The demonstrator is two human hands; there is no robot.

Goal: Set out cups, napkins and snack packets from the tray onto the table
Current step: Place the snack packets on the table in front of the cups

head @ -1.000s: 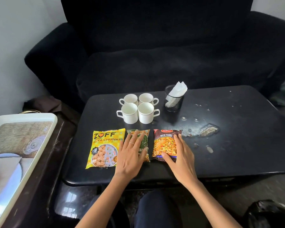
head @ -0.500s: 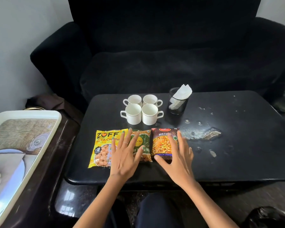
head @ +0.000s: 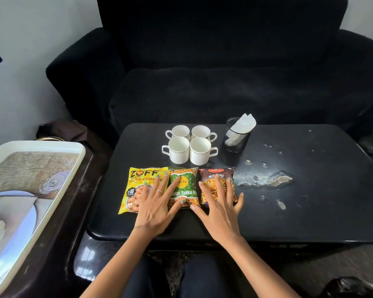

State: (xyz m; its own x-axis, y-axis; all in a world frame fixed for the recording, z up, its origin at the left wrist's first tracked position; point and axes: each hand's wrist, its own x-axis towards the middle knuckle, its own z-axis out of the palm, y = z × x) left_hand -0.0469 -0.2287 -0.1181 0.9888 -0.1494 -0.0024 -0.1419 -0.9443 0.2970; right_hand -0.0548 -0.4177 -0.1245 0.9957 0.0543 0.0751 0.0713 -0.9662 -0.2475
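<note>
Three snack packets lie side by side near the front of the black table: a yellow packet, a green packet and a dark red packet. My left hand rests flat, fingers spread, over the yellow and green packets. My right hand lies flat with spread fingers on the dark red packet. Behind them stand several white cups in a tight group. To their right a black mesh holder holds white napkins.
A white tray with a printed picture sits on a dark side table at the left. A black sofa stands behind the table. The tabletop has a chipped patch right of the packets. A black bag lies at bottom right.
Both hands have slid slightly forward over the packets, and the left hand has moved left so it spans the yellow and green packets. The packets look a bit more closely aligned.
</note>
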